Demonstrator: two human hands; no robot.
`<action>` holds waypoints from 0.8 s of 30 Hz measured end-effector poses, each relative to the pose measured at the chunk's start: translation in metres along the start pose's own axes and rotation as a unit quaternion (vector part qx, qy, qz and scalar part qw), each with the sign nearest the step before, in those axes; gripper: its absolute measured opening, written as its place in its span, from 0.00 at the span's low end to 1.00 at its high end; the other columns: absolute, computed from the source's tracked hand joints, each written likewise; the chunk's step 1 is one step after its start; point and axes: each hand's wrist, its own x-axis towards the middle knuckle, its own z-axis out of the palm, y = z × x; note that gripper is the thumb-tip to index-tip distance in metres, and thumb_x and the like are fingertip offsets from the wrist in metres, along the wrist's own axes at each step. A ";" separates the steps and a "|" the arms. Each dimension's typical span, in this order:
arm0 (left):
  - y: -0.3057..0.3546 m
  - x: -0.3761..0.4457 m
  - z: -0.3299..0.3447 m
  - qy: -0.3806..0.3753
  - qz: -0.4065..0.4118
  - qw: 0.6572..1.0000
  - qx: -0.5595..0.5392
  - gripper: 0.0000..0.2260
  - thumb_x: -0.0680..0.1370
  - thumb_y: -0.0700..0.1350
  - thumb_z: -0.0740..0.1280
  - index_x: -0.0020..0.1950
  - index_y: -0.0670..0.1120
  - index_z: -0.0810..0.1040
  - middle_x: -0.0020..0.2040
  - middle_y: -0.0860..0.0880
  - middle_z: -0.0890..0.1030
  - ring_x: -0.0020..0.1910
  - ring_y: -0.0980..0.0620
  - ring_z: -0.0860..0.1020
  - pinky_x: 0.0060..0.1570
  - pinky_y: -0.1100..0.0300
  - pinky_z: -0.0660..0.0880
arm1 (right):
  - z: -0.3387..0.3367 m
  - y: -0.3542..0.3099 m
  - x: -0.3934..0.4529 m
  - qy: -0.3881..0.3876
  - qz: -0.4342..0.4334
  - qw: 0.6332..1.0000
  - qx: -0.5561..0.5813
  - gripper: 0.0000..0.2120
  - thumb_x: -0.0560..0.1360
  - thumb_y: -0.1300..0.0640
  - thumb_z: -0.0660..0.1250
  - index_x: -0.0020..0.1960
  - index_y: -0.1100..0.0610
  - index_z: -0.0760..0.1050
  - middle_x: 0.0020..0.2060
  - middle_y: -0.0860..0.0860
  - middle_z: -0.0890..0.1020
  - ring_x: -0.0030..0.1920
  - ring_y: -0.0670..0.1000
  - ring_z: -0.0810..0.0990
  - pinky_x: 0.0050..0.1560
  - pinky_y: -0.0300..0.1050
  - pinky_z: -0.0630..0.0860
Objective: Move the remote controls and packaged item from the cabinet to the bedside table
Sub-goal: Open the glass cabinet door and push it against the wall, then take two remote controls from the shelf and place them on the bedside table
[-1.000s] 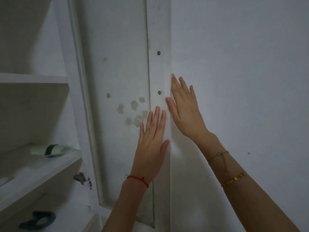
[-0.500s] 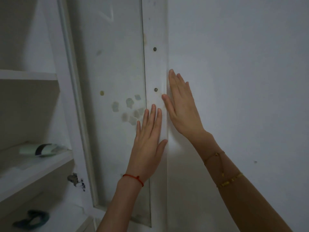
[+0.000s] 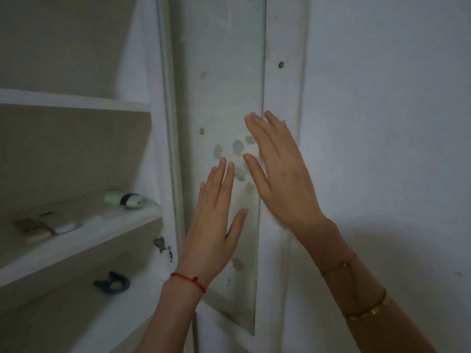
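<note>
The white cabinet stands open at the left, its glass-panelled door [image 3: 224, 72] swung out in front of me. My left hand [image 3: 216, 222] and my right hand [image 3: 283, 174] are both flat and empty with fingers apart, held up by the door's glass panel. On the middle shelf [image 3: 84, 240] lie a pale green packaged item [image 3: 125, 199] with a dark band and, further left, small blurred remote controls [image 3: 43, 229]. None of these is touched by either hand.
A dark teal looped object [image 3: 112, 283] lies on the lower shelf. A metal hinge [image 3: 160, 244] sticks out of the cabinet frame beside the door. A plain white wall [image 3: 382, 123] fills the right side.
The view has swung left, showing more of the shelves and the remotes. My right hand has come off the door's right edge and now sits over the glass panel.
</note>
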 end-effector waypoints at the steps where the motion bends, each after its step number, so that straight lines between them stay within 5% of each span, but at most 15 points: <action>1: -0.003 -0.005 -0.007 0.009 -0.011 1.000 0.009 0.31 0.82 0.46 0.60 0.80 0.47 0.46 0.81 0.53 0.47 0.79 0.58 0.45 0.78 0.48 0.52 | 0.006 -0.006 -0.001 -0.012 0.004 0.999 0.030 0.21 0.82 0.56 0.58 0.73 0.62 0.65 0.71 0.55 0.71 0.76 0.53 0.62 0.76 0.51 0.58; 8: -0.036 -0.045 -0.064 0.041 -0.100 0.987 0.117 0.29 0.82 0.48 0.60 0.80 0.47 0.51 0.80 0.51 0.51 0.79 0.58 0.49 0.78 0.57 0.52 | 0.075 -0.059 -0.003 -0.105 0.017 0.976 0.190 0.20 0.82 0.52 0.59 0.71 0.59 0.69 0.69 0.53 0.74 0.72 0.51 0.67 0.73 0.37 0.57; 15: -0.091 -0.085 -0.127 0.076 -0.250 0.942 0.212 0.29 0.81 0.46 0.62 0.79 0.47 0.54 0.79 0.47 0.55 0.78 0.51 0.54 0.73 0.65 0.50 | 0.161 -0.126 0.003 -0.193 0.015 0.937 0.290 0.20 0.81 0.52 0.60 0.69 0.61 0.71 0.65 0.55 0.76 0.67 0.53 0.71 0.69 0.50 0.68; 24: -0.182 -0.097 -0.175 0.041 -0.390 0.878 0.276 0.28 0.79 0.46 0.65 0.77 0.44 0.60 0.76 0.43 0.62 0.74 0.43 0.62 0.73 0.52 0.61 | 0.267 -0.189 0.020 -0.320 0.003 0.889 0.326 0.20 0.81 0.52 0.60 0.70 0.60 0.70 0.65 0.56 0.76 0.67 0.54 0.72 0.66 0.46 0.67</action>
